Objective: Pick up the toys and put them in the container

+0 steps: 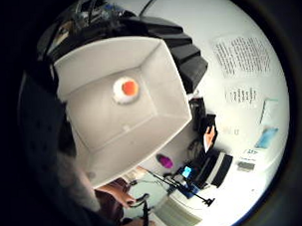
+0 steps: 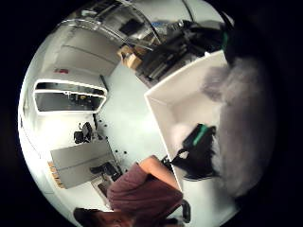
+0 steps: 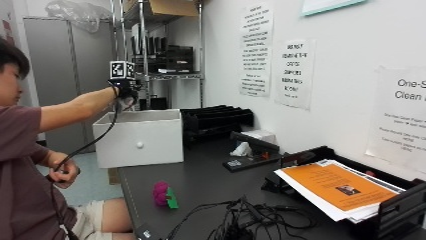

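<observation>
One fried-egg toy (image 1: 125, 89) lies in the white container (image 3: 140, 142); right hand's (image 3: 125, 91) grip cannot be told.

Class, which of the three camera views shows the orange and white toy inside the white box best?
The little finger side palm view: it looks straight down into the white box and shows the toy on its floor. The thumb side palm view shows only a corner of the box, and in the outside view the box wall hides it.
</observation>
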Motion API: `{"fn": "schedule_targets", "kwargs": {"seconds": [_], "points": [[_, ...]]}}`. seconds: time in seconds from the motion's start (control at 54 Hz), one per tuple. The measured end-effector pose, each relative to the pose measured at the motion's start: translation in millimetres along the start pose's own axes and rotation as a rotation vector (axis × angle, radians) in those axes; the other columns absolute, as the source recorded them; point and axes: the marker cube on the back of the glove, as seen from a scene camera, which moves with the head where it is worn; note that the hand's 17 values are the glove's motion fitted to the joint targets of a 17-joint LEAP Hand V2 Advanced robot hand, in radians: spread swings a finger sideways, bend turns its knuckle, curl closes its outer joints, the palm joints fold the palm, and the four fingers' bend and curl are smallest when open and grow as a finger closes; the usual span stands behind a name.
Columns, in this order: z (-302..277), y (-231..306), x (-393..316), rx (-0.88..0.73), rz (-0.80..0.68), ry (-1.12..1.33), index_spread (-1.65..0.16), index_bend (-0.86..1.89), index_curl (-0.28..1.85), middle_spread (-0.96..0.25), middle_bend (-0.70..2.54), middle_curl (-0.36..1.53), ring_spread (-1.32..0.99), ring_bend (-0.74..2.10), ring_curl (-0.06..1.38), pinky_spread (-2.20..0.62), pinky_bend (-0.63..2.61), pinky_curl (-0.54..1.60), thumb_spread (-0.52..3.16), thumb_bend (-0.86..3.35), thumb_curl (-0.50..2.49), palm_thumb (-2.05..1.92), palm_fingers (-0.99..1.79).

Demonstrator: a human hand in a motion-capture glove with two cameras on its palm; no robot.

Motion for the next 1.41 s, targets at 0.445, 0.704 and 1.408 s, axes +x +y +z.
{"fn": "schedule_targets", "kwargs": {"seconds": [0.445,0.704,1.408], "points": [[-5.3,2.5,-1.9,-0.020,-0.109,-0.068,-0.26,0.09,0.24,0.01,0.06,0.44,-0.01,0.55,0.36,0.01,1.12,0.40,1.09,-0.08,0.53,-0.11,-0.42],[-31.8,10.5,0.3,0.090,-0.002,-0.094,-0.26,0.06,0.20,0.00,0.07,0.30,0.02,0.46,0.33,0.03,1.00,0.35,1.15,-0.07,0.38,-0.08,-0.36],[59.0,266.2,222.8,-0.124,0.540,0.160,-0.25,0.06,0.11,0.02,0.11,0.19,0.02,0.40,0.33,0.04,0.94,0.34,1.17,-0.06,0.24,-0.07,-0.29]]}}
